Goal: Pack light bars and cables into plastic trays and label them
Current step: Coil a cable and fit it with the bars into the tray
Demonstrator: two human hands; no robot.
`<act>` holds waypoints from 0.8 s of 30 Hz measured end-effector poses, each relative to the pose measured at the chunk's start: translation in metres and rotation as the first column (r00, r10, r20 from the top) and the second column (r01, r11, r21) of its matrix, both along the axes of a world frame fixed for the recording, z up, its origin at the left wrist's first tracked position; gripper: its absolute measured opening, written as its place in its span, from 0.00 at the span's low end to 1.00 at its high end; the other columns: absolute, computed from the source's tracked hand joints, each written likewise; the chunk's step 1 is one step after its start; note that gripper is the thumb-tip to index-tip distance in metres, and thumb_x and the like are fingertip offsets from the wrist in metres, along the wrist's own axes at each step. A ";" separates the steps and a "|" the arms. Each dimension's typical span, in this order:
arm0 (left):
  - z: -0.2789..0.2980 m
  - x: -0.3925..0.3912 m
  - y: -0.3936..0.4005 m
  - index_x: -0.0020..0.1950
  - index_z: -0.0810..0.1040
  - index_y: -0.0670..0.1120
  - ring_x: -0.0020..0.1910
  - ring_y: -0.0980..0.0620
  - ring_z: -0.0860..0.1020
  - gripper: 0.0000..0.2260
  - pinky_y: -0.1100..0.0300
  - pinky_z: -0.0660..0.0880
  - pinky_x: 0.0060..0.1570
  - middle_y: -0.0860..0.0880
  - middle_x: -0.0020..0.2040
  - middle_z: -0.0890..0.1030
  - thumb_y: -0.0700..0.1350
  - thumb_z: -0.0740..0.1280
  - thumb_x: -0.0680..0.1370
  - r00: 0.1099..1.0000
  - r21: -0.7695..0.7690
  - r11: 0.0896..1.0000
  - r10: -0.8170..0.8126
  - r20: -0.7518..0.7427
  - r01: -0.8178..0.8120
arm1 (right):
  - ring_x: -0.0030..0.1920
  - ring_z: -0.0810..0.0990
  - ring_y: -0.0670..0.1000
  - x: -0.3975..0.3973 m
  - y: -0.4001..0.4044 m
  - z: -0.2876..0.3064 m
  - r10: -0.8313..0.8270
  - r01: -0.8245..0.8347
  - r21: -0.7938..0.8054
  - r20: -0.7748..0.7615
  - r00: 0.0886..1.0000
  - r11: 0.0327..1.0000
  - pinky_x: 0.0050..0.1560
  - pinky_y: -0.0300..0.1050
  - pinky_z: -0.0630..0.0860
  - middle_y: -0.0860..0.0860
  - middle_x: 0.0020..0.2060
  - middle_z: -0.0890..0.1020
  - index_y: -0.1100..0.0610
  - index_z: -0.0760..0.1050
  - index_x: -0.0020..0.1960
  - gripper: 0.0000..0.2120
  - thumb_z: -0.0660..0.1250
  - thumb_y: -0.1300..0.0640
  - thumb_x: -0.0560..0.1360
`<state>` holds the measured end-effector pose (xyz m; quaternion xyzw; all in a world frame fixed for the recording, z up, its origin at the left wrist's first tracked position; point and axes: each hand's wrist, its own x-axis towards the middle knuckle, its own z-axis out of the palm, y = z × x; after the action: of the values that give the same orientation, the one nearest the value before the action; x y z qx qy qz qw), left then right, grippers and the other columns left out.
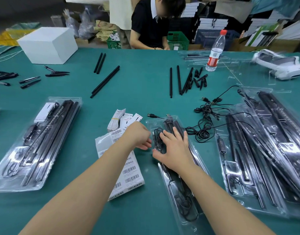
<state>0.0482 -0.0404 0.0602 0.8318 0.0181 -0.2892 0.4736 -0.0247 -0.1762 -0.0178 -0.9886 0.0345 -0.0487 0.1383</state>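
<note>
Right hand (173, 148) lies flat, fingers straight and spread, pressing on the contents of the clear plastic tray (164, 168) beneath it; it grips nothing. Under its fingertips sit the black light bars (177, 127), which run the tray's length, and just to its left, inside the same tray, a coiled cable (157, 133). Left hand (140, 136) hovers just left of the right hand at the tray's edge, fingers curled downward; whether it pinches anything cannot be told from this angle. Directly under the left forearm lies the sheet of barcode labels (131, 173), with a bundle of printed cards (116, 122) just beyond the left hand.

Assessed step: seating bars and cable in the tray before labelling. No label is visible on this tray.

Risks noted:
- The cable coil sits proud of its pocket. Releasing pressure may let it spring out.
- Uneven pressing on the thin tray wall could buckle it or tip the bars out of their channels.
- The left forearm rests over the label sheet and may crease or drag it.
- Loose cables (206, 114) lie tangled just right of the right hand and could snag.
</note>
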 end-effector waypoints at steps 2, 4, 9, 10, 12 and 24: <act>0.001 -0.002 -0.002 0.55 0.73 0.35 0.49 0.35 0.83 0.05 0.49 0.81 0.42 0.32 0.48 0.82 0.34 0.59 0.83 0.999 -0.048 0.998 0.030 -0.043 -0.032 | 0.81 0.48 0.54 0.001 0.001 0.001 -0.005 0.005 -0.025 -0.002 1.000 1.000 0.77 0.63 0.35 0.45 0.77 0.64 0.51 0.63 0.78 0.39 0.58 0.32 0.72; 0.000 -0.002 -0.003 0.49 0.72 0.34 0.52 0.34 0.82 0.06 0.49 0.80 0.45 0.34 0.42 0.81 0.33 0.58 0.83 0.993 -0.093 0.992 0.072 -0.098 -0.081 | 0.81 0.47 0.55 0.001 0.002 0.002 -0.006 0.006 -0.057 -0.015 1.000 0.998 0.77 0.63 0.35 0.46 0.78 0.63 0.51 0.62 0.78 0.40 0.57 0.32 0.72; -0.003 0.005 0.001 0.57 0.69 0.33 0.40 0.38 0.82 0.06 0.46 0.82 0.47 0.34 0.42 0.79 0.35 0.57 0.83 0.982 -0.141 0.984 0.081 -0.169 -0.106 | 0.81 0.46 0.57 -0.003 0.008 -0.001 -0.007 0.006 -0.074 -0.018 1.000 0.997 0.77 0.62 0.36 0.49 0.79 0.60 0.53 0.58 0.79 0.39 0.55 0.33 0.75; -0.001 0.006 0.002 0.58 0.68 0.34 0.42 0.37 0.82 0.06 0.44 0.82 0.49 0.34 0.44 0.79 0.36 0.57 0.83 0.979 -0.150 0.984 0.069 -0.194 -0.099 | 0.80 0.47 0.57 -0.005 0.008 -0.002 -0.009 0.009 -0.056 -0.003 1.000 0.998 0.77 0.62 0.36 0.49 0.79 0.60 0.54 0.58 0.79 0.39 0.55 0.33 0.74; 0.003 0.008 0.003 0.60 0.66 0.38 0.47 0.35 0.82 0.07 0.43 0.80 0.53 0.33 0.48 0.78 0.39 0.57 0.84 0.971 -0.161 0.984 0.044 -0.233 -0.083 | 0.80 0.47 0.56 -0.006 0.008 -0.001 -0.010 0.010 -0.029 0.013 1.000 1.000 0.77 0.62 0.36 0.49 0.79 0.61 0.54 0.59 0.79 0.40 0.53 0.33 0.73; -0.010 -0.001 0.008 0.62 0.68 0.35 0.45 0.37 0.82 0.10 0.48 0.81 0.45 0.33 0.48 0.80 0.36 0.56 0.82 0.936 -0.273 0.931 0.151 -0.318 -0.243 | 0.80 0.48 0.57 -0.008 0.009 -0.002 -0.011 0.012 -0.049 0.007 1.000 0.999 0.77 0.63 0.38 0.50 0.79 0.62 0.44 0.60 0.78 0.36 0.52 0.35 0.72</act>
<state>0.0475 -0.0325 0.0501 0.6895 0.1268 -0.3584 0.6165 -0.0326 -0.1668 -0.0198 -0.9913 0.0384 -0.0538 0.1137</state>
